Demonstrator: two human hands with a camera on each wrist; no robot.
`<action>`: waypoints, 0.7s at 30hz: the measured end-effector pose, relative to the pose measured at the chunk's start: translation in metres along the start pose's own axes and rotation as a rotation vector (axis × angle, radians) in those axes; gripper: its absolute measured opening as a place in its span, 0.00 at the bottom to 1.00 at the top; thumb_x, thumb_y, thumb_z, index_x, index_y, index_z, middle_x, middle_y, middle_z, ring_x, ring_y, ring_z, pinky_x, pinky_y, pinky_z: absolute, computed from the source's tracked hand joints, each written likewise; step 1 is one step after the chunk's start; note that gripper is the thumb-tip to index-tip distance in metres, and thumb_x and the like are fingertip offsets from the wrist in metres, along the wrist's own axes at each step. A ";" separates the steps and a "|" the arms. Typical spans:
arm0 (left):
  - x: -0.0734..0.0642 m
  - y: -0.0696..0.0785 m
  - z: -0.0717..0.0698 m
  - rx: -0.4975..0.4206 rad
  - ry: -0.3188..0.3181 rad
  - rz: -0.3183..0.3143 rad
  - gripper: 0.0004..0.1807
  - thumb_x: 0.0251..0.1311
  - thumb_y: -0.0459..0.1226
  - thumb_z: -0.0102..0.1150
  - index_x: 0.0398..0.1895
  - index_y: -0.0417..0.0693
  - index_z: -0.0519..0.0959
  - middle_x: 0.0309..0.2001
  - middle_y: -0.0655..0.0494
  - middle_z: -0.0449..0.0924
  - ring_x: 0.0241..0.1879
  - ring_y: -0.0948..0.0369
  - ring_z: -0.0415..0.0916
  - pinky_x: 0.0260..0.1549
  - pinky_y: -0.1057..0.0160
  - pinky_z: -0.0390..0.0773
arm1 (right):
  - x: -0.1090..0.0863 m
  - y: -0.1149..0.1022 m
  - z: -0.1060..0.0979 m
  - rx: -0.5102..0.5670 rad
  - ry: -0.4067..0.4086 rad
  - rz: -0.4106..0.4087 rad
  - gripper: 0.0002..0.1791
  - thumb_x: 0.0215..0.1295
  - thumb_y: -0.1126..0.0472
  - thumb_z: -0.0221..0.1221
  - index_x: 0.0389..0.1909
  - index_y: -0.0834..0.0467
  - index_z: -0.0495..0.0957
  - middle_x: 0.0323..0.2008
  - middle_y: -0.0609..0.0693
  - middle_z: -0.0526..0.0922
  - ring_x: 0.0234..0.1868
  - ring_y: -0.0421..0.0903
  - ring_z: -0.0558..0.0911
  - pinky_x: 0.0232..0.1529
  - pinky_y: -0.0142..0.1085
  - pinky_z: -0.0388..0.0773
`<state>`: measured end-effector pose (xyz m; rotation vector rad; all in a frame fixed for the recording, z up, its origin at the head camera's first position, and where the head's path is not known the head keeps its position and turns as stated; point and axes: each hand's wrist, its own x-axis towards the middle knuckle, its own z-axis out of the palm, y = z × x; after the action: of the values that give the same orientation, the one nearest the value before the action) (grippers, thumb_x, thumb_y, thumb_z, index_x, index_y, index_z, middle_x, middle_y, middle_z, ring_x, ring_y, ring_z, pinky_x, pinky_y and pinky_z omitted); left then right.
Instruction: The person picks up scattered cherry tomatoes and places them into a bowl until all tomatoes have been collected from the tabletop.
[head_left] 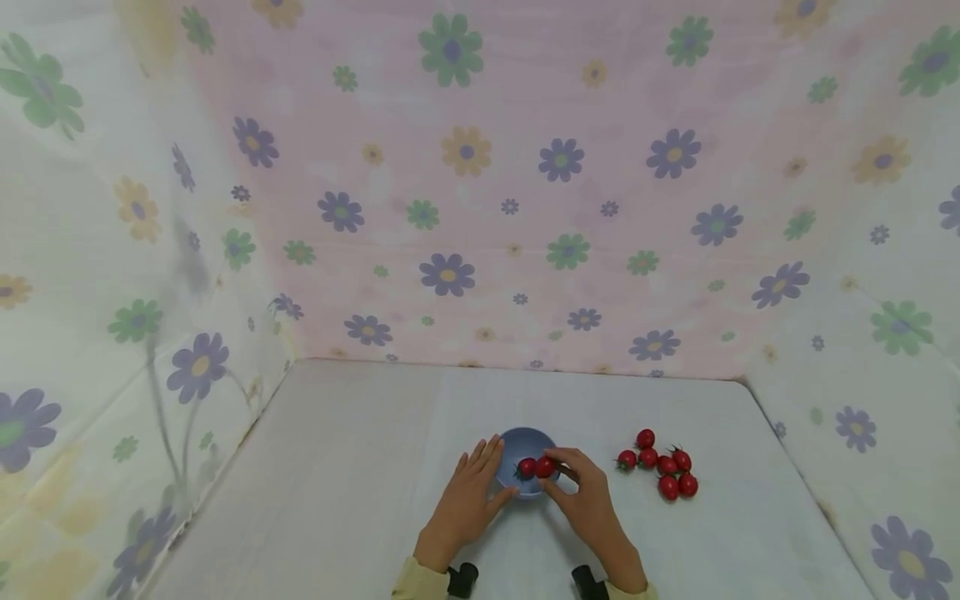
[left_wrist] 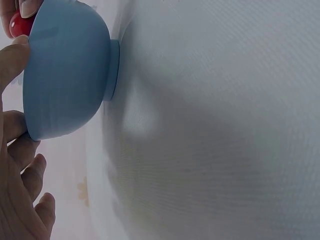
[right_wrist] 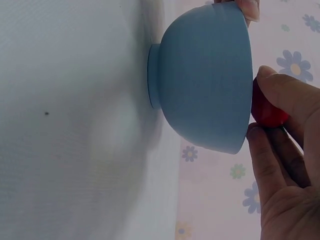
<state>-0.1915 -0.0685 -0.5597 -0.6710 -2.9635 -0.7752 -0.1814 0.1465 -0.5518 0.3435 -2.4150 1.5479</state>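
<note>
A blue bowl [head_left: 527, 437] stands upright on the white table. My left hand [head_left: 467, 497] holds its left side, with the thumb at the near rim and the fingers toward the far side. In the left wrist view, the thumb and fingertips touch the bowl [left_wrist: 67, 70]. Over the bowl's right rim, my right hand [head_left: 588, 492] pinches a red cherry tomato [head_left: 545, 467] between thumb and fingers. The same tomato [right_wrist: 267, 107] shows at the rim in the right wrist view. Another cherry tomato [head_left: 527, 468] with a green stem lies inside the bowl.
Several red cherry tomatoes [head_left: 667, 465] lie in a loose group on the table [head_left: 345, 467], right of the bowl. Flower-patterned cloth [head_left: 517, 175] hangs behind the table and along both sides. Dark wrist-worn devices [head_left: 462, 579] sit at the sleeves.
</note>
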 end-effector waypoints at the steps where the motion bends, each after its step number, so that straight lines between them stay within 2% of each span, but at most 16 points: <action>1: 0.000 0.000 0.000 -0.005 -0.002 -0.002 0.44 0.72 0.57 0.54 0.81 0.43 0.54 0.80 0.49 0.54 0.79 0.47 0.51 0.75 0.40 0.55 | 0.000 0.000 0.000 0.000 -0.001 -0.003 0.28 0.52 0.77 0.72 0.56 0.63 0.81 0.51 0.56 0.85 0.54 0.52 0.85 0.56 0.39 0.83; 9: -0.001 0.002 -0.002 -0.013 -0.009 0.001 0.43 0.72 0.56 0.53 0.80 0.42 0.55 0.80 0.49 0.55 0.79 0.47 0.51 0.75 0.39 0.56 | 0.001 0.003 0.002 0.003 0.000 -0.027 0.27 0.52 0.76 0.72 0.55 0.65 0.82 0.50 0.58 0.85 0.54 0.53 0.84 0.57 0.40 0.82; 21: -0.001 0.001 -0.002 0.011 0.005 0.019 0.43 0.73 0.57 0.51 0.80 0.41 0.56 0.80 0.48 0.56 0.79 0.47 0.53 0.74 0.38 0.57 | 0.001 0.000 -0.001 0.008 -0.005 0.003 0.27 0.51 0.78 0.72 0.55 0.65 0.82 0.51 0.57 0.85 0.55 0.53 0.84 0.57 0.38 0.82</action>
<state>-0.1905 -0.0696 -0.5573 -0.6945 -2.9501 -0.7582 -0.1826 0.1469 -0.5507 0.3461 -2.4146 1.5594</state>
